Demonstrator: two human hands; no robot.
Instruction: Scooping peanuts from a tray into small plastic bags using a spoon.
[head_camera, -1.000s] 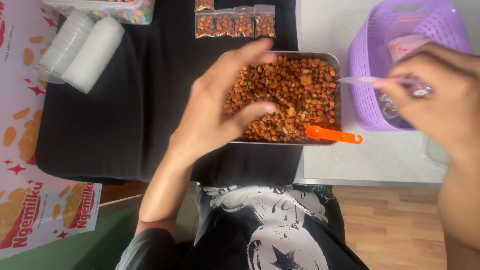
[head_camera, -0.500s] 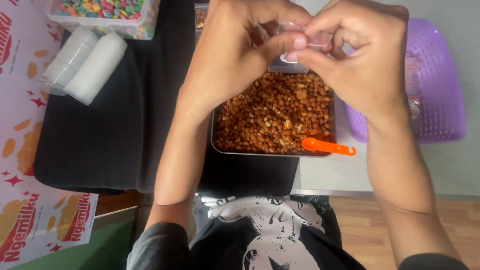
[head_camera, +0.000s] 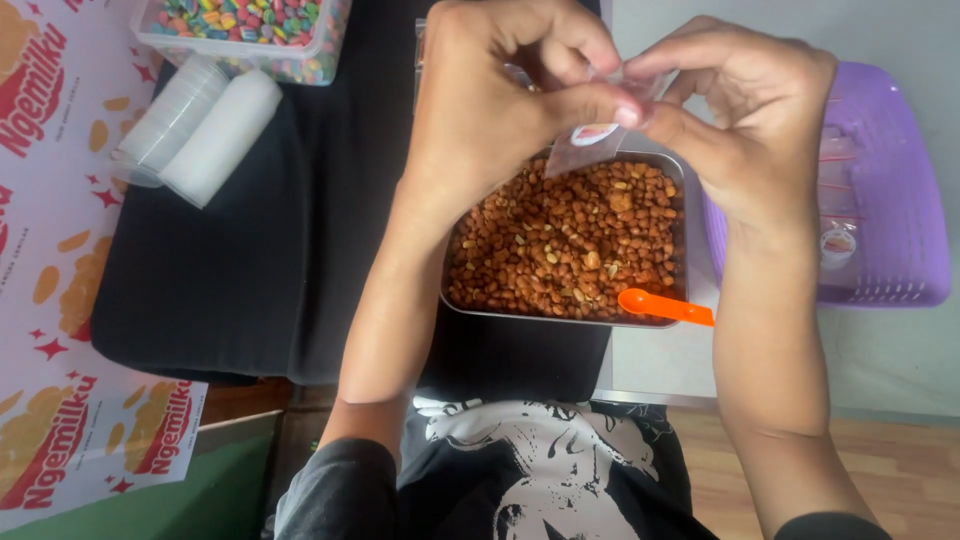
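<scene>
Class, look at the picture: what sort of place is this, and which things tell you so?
Probably a small snack-packing table. A metal tray holds roasted nuts with an orange scoop, both hands pinch a little clear bag, and a purple basket holds more bags.

Work surface: table, grey-white top (head_camera: 880, 350), part covered by a black cloth (head_camera: 250, 260). On the cloth: metal tray (head_camera: 560, 316) of brown nuts, stacked clear lids (head_camera: 200, 130), clear tub (head_camera: 250, 40) of coloured candies. On the bare top: purple basket (head_camera: 900, 200). Orange scoop (head_camera: 662, 305) rests on the tray's rim.
</scene>
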